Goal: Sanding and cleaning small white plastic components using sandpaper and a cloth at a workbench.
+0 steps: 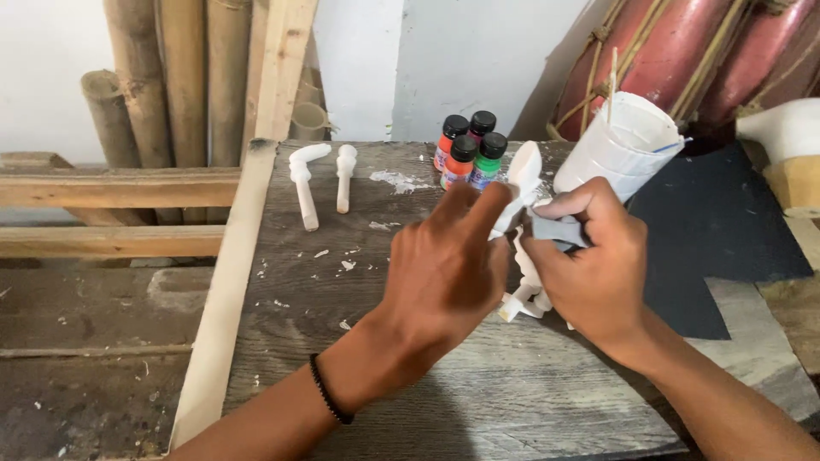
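Over the weathered grey wooden tabletop point(359, 341) I saw the left hand point(444, 273) clasping a white carved wooden figure point(523, 183), its fingers curled round the upper part, while the right hand point(589, 265) pinched a small folded piece of grey sandpaper point(559, 230) against that figure, thumb and fingers closed on it. Just behind the figure stood four small paint bottles with black caps point(470, 152), a white paper-wrapped cylinder point(619, 145) was just beside it, and two white carved pegs point(320, 183) lay well apart from it, near the pale wooden plank point(226, 290).
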